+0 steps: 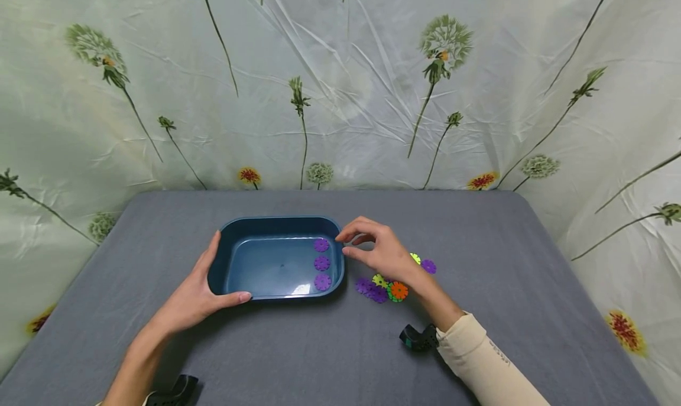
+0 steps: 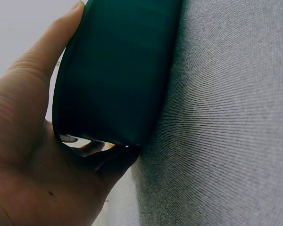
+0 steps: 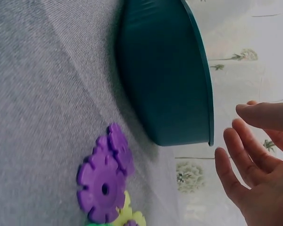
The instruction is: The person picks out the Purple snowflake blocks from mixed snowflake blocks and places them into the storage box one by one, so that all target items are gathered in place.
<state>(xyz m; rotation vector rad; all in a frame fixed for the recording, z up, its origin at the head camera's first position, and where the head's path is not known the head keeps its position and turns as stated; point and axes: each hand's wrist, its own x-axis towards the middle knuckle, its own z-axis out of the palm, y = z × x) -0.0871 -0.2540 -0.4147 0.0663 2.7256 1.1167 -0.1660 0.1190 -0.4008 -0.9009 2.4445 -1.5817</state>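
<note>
A dark blue plastic bin [image 1: 276, 218] lies on the cloth-covered table. My left hand [image 1: 199, 291] grips its left end, thumb along the front rim and fingers around the far side; the left wrist view shows the bin wall [image 2: 118, 70] between thumb and fingers. Inside, along the right side, three purple notched discs [image 1: 321, 263] form a column. My right hand [image 1: 380, 249] hovers at the bin's right rim, fingers loosely bent and apart, nothing visible between them. Beneath its wrist lie loose discs: purple ones [image 3: 101, 188], a yellow one [image 1: 380, 281] and an orange one [image 1: 398, 290].
Farther right, beyond the right wrist, sit another purple disc [image 1: 428, 266] and a yellow-green one [image 1: 415, 257], partly hidden. Grey cloth [image 1: 298, 353] covers the table. A flower-printed curtain [image 1: 362, 98] hangs behind the far edge. Black camera mounts [image 1: 418, 338] show at the wrists.
</note>
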